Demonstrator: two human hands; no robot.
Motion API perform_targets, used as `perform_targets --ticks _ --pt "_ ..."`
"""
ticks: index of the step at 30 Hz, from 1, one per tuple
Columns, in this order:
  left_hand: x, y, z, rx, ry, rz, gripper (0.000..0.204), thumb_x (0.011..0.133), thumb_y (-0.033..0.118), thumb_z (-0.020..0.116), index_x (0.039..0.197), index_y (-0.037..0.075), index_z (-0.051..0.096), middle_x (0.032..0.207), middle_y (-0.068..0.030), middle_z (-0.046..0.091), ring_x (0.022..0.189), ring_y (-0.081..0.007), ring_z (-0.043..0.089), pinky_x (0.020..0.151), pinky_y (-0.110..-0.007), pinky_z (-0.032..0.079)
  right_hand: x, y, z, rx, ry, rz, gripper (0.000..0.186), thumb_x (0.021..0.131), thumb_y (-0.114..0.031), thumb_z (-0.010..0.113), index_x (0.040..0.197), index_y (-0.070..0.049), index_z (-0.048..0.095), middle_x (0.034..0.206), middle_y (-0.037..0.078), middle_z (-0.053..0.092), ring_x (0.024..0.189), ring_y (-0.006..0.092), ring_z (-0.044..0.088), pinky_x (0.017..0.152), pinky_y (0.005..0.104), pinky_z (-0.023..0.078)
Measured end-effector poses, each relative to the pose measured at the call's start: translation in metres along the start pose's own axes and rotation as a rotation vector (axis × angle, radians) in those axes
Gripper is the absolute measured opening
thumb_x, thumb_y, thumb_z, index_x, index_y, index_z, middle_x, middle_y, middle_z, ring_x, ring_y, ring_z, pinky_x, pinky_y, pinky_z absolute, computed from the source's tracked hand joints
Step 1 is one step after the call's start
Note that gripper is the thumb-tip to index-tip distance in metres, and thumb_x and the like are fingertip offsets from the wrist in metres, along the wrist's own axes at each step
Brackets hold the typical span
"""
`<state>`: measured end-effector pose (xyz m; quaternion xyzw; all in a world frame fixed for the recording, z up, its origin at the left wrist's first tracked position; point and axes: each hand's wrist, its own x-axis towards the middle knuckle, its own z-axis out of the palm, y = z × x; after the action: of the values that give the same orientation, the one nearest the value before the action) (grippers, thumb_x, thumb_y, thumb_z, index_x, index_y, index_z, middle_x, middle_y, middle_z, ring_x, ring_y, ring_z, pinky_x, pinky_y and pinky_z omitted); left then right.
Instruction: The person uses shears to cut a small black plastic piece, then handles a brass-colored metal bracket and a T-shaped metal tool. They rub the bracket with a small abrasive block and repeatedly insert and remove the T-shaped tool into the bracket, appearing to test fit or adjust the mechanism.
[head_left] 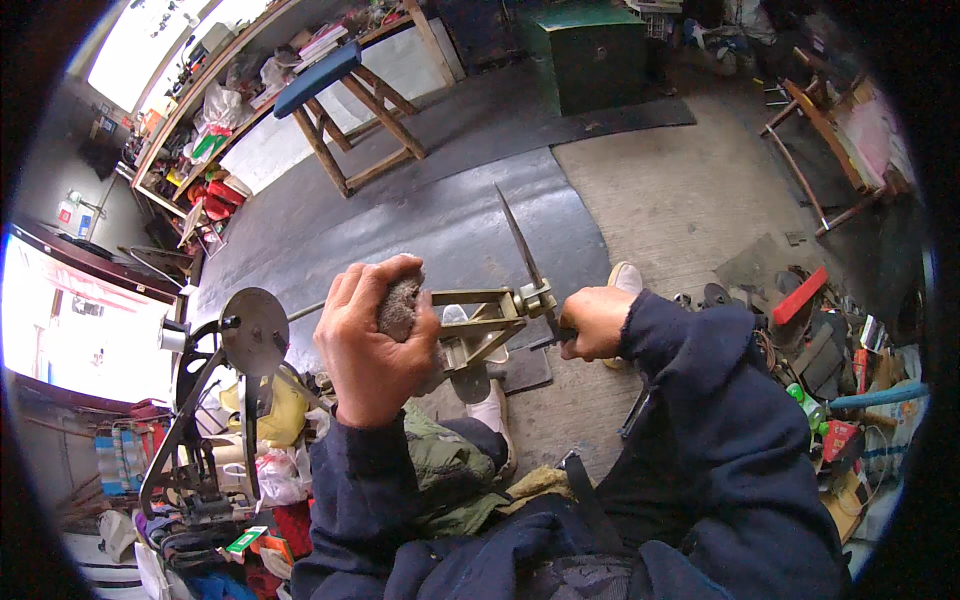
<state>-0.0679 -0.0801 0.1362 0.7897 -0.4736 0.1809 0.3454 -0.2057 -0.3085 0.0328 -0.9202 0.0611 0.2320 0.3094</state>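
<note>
My left hand (375, 335) is closed around a grey, rough-surfaced lump (400, 306); its material I cannot make out. Beside that hand, a pale brassy metal frame (472, 296) extends to the right and ends in a metal clamp fitting (535, 298). Through the fitting runs a long, dark, tapered metal blade (516, 230), its point facing away from me. At its near end my right hand (598, 322) is closed in a fist, with fingertips curled around the end. How the frame is held up on the left is partly hidden by my left hand.
To the left stands a black metal machine with a round disc wheel (254, 332). A blue-topped wooden stool (320, 80) is farther off, near cluttered shelves. A green box (597, 62) sits at the back. Tools and a red bar (800, 295) pile up at right; bags lie at lower left.
</note>
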Motion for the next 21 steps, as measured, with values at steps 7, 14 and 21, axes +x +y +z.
perform_targets --ticks 7,14,21 --pt "-0.001 -0.005 0.000 -0.018 0.007 -0.010 0.027 0.078 0.006 0.077 0.105 0.006 0.074 0.093 -0.0126 0.071 0.088 -0.0330 0.069 0.082 -0.040 0.056 -0.030 -0.014 -0.031 0.282 -0.118 -0.026 0.035 0.094 -0.031 0.075 0.090 0.004 0.075 0.076 0.014 0.076 0.069 0.0238 0.074 0.066 0.0395 0.057" --pt "-0.001 -0.008 0.000 -0.040 0.017 -0.002 0.027 0.078 0.004 0.076 0.105 0.005 0.074 0.093 -0.0128 0.071 0.087 -0.0331 0.069 0.081 -0.040 0.056 -0.046 -0.016 -0.042 0.516 0.054 -0.181 0.039 0.096 -0.034 0.076 0.089 0.004 0.077 0.068 0.010 0.067 0.063 0.0153 0.063 0.060 0.0344 0.050" --pt "-0.001 -0.006 -0.001 -0.016 0.008 -0.004 0.027 0.079 0.004 0.076 0.105 0.005 0.074 0.094 -0.0132 0.070 0.088 -0.0331 0.069 0.081 -0.040 0.056 -0.029 -0.019 -0.031 0.573 0.539 -0.216 0.038 0.095 -0.032 0.082 0.079 0.002 0.072 0.064 0.008 0.066 0.059 0.0110 0.057 0.056 0.0304 0.046"
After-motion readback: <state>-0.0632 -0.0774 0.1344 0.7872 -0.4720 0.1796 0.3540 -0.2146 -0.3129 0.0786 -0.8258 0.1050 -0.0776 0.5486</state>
